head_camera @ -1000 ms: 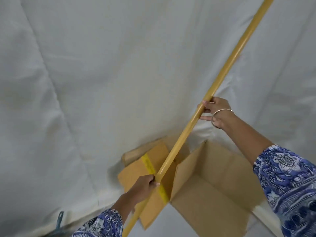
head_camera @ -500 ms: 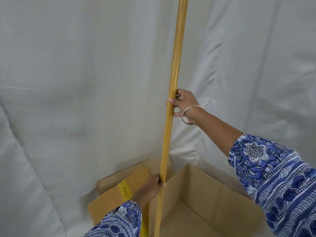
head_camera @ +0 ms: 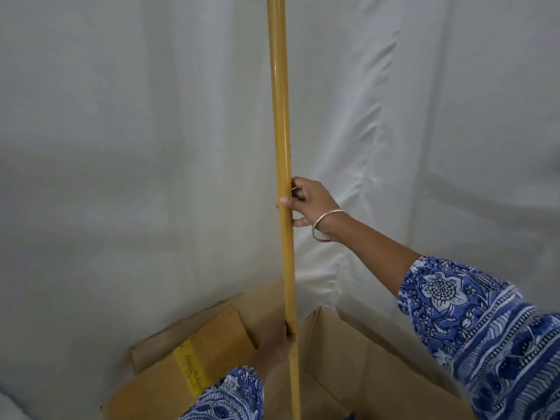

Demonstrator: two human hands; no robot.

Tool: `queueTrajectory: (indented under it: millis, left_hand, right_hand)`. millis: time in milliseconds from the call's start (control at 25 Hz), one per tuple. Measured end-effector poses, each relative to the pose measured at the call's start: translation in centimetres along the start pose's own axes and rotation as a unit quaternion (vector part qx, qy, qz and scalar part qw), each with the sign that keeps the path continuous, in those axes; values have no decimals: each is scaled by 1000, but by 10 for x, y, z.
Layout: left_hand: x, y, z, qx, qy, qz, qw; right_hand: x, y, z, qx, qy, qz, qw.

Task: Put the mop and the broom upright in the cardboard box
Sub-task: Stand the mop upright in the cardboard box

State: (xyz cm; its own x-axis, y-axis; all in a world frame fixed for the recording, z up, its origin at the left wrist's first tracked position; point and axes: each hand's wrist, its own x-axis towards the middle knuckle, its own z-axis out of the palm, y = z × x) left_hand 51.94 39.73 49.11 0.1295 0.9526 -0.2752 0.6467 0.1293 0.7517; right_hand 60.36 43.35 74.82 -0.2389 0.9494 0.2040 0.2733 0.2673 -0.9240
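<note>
Currently, the open brown cardboard box [head_camera: 378, 368] sits at the bottom of the view, its top flaps folded outward; one left flap carries a strip of yellow tape [head_camera: 190, 368] with handwriting too small to read. A long yellow-ochre glossy pole [head_camera: 283, 183], the handle of either the mop or the broom, stands nearly vertical and descends into the box opening. Its lower end and head are cut off by the bottom edge of the view, so which tool it is cannot be determined, and other contents of the box are not visible.

The left hand [head_camera: 277, 341] is wrapped around the pole low down, at the level of the box rim. The right hand [head_camera: 309, 204] grips the pole higher up, thumb in front and fingers curled behind it. A thin silver bangle [head_camera: 325, 222] circles the right wrist. Both arms wear blue-and-white floral-print sleeves [head_camera: 491, 331].

White draped fabric [head_camera: 136, 147], creased in vertical folds, covers the background on all sides and hangs directly behind the box.
</note>
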Motion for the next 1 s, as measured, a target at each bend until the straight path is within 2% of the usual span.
queueTrajectory:
  millis: [200, 400, 560, 840, 1000]
  left_hand:
    - [60, -2, 12, -49, 25, -77, 996]
    - [98, -8, 26, -90, 74, -179, 977]
    - [117, -11, 34, -105, 105, -209, 967]
    - [130, -6, 22, -85, 150, -252, 952]
    - [140, -12, 15, -72, 148, -260, 951]
  right_hand:
    - [56, 48, -16, -16, -41, 5, 999]
    - [95, 91, -22, -26, -115, 1, 993]
    - [124, 116, -19, -16, -157, 1, 987]
    - [156, 108, -8, 18, -232, -26, 972]
    - [164, 110, -3, 12, -237, -40, 971]
